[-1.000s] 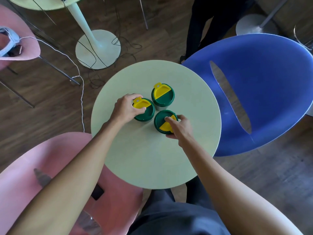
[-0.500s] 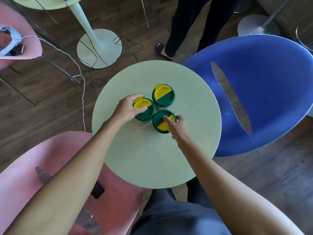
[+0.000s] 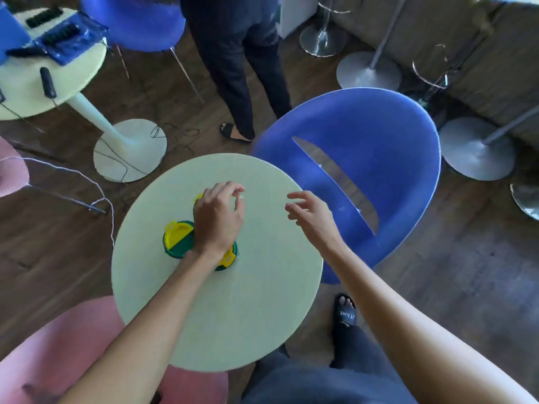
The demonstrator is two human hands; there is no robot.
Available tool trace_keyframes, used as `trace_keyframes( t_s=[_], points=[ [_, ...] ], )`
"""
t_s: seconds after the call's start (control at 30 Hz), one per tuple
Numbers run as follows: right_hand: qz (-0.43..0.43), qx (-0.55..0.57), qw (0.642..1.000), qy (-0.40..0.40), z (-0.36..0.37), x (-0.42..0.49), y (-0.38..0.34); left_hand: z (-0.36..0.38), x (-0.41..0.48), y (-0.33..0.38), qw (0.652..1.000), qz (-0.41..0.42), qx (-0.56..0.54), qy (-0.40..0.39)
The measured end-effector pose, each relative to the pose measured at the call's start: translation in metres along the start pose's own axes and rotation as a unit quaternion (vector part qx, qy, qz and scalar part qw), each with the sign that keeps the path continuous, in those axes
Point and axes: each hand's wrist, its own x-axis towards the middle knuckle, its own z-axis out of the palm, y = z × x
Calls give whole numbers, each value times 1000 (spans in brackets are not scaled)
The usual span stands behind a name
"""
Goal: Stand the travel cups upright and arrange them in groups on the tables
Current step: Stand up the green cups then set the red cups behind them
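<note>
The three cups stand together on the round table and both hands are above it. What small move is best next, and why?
Probably draw both hands back off the table. The cups stand upright, grouped close together. The left hand hangs over them and hides part of the group; the right hand is open in the air, holding nothing. This group looks finished.

The round pale-green worktop (image 3: 233, 310) is plain, with no pattern. The plastic travel-cup lid on the left (image 3: 178, 239) is split between bright yellow and dark green; a second such lid (image 3: 227, 260), half hidden, shows the same two colours. The moulded shell chair on the right (image 3: 379, 158) is a solid violet-blue, and the chair at lower left (image 3: 58, 351) is dusty pink. The wooden floor (image 3: 466, 287) is dark brown with plank grain. A black slipper (image 3: 345, 312) carries white lettering.
</note>
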Motion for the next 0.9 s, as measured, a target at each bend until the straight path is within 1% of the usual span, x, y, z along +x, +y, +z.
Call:
trace_keyframes(
  t_s=[0.13, 0.33, 0.47, 0.53, 0.7, 0.9],
  points=[
    [-21, 30, 997, 63, -116, 10, -2, 53, 45, 125, 996, 42, -53, -61],
    [-56, 68, 980, 179, -334, 24, 6, 147, 92, 348, 979, 144, -84, -117],
    [-67, 49, 964, 254, -476, 30, -2, 192, 126, 492, 964, 198, -81, -158],
    [-75, 41, 955, 285, -538, 34, -11, 205, 145, 555, 957, 228, -78, -164],
    [-102, 39, 929, 352, -663, 45, -34, 229, 195, 682, 940, 290, -87, -158],
    [-119, 45, 907, 402, -776, 87, -55, 272, 263, 790, 919, 330, -131, -170]
  ],
)
